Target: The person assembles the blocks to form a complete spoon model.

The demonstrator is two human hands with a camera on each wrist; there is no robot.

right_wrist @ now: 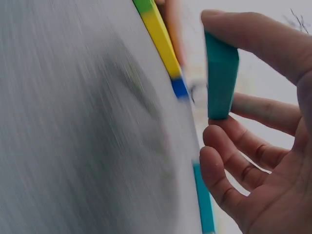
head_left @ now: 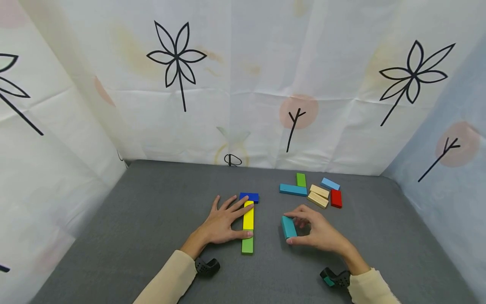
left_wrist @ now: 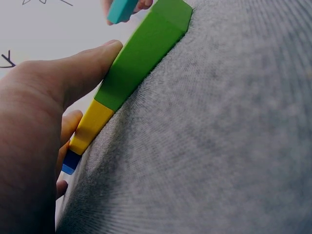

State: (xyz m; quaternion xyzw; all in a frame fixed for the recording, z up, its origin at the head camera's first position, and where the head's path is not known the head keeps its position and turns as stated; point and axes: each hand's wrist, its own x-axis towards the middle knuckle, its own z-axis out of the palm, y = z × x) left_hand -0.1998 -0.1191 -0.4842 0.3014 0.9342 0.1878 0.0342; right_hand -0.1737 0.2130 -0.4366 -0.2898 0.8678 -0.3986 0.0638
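Between thumb and fingertips my right hand (head_left: 320, 230) pinches a teal wooden block (head_left: 289, 227) by its two ends. In the right wrist view that block (right_wrist: 222, 75) is raised off the grey cloth. With fingers spread, my left hand (head_left: 224, 223) rests over a line of blocks. Its thumb touches the green block (head_left: 247, 246), and its fingers reach across the yellow block (head_left: 248, 215) toward the dark blue block (head_left: 253, 197). Green and yellow lie end to end; the dark blue one sits crosswise at the far end.
Right of the line lie a blue-teal block (head_left: 293, 190), a second green block (head_left: 301, 180), two natural wood blocks (head_left: 318, 199), a light blue block (head_left: 330, 183) and a red block (head_left: 336, 198). Patterned white cloth (head_left: 258, 139) hangs behind the grey tabletop (head_left: 152, 211).
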